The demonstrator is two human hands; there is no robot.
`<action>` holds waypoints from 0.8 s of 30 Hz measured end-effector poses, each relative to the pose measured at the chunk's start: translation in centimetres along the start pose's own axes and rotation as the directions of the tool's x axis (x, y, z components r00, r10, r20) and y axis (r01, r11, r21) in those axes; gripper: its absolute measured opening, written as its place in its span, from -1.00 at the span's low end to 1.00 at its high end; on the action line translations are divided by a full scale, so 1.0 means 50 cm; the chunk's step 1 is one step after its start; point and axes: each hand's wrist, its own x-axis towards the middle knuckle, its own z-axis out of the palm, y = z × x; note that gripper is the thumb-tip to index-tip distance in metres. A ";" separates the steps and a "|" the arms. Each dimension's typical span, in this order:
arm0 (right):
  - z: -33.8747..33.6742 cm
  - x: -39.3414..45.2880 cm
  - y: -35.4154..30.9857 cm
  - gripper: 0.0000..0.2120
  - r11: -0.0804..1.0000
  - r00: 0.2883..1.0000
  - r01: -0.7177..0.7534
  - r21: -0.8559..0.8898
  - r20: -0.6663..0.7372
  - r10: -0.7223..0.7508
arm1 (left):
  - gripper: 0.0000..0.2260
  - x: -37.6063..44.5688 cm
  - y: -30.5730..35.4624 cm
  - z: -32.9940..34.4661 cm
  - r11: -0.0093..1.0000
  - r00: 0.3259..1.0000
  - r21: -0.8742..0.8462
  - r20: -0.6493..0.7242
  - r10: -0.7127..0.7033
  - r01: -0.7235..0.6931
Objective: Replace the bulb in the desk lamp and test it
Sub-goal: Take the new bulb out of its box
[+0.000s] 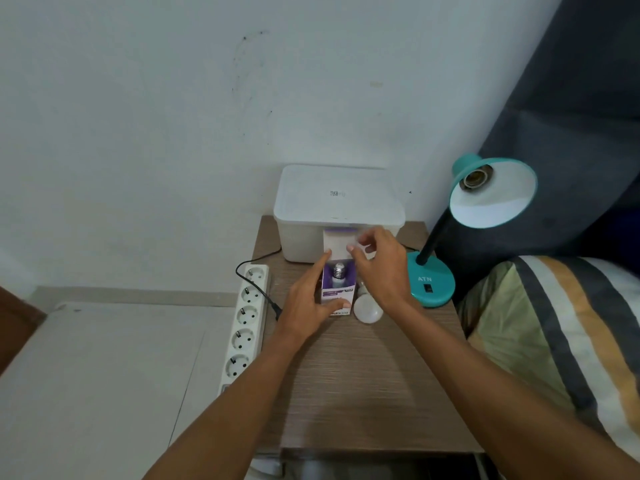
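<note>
In the head view, the purple bulb box (337, 289) is steadied upright on the tabletop (363, 375) by the left hand (308, 303), while its opened flap (341, 244) is pinched by the right hand (381, 268). The new bulb (338, 273) is seen just below the right fingertips, axis vertical, screw base up. A bare bulb (367, 308) lies under the right wrist. The teal desk lamp (485, 202), socket empty, stands to the right against a white wall (173, 116).

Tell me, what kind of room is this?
Probably a bedroom. A striped pillow lies beside a small wooden bedside table, which carries a teal desk lamp and stands against a dark padded headboard.
</note>
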 end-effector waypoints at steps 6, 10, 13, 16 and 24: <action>0.023 -0.036 0.011 -0.76 0.974 0.979 0.111 -0.195 0.190 -0.073 | -0.05 -0.003 0.003 0.005 1.000 1.000 0.004 -0.007 -0.007 0.007; 0.038 -0.040 0.003 -0.79 0.956 0.983 0.099 -0.277 0.179 -0.049 | -0.05 0.000 -0.001 0.006 1.000 1.000 0.015 -0.021 -0.010 0.010; 0.049 -0.042 0.001 -0.75 0.969 0.981 0.034 -0.246 0.194 0.015 | -0.06 0.000 0.000 0.008 1.000 0.999 0.020 -0.026 -0.022 0.023; 0.052 -0.039 -0.002 -0.72 0.956 0.972 0.045 -0.289 0.233 0.025 | -0.06 0.000 -0.003 0.010 0.999 0.999 0.032 -0.027 -0.019 0.020; 0.039 -0.040 0.002 -0.74 0.994 0.960 0.025 -0.109 0.281 0.006 | -0.03 0.003 -0.006 0.010 0.999 0.999 0.029 -0.001 -0.039 0.039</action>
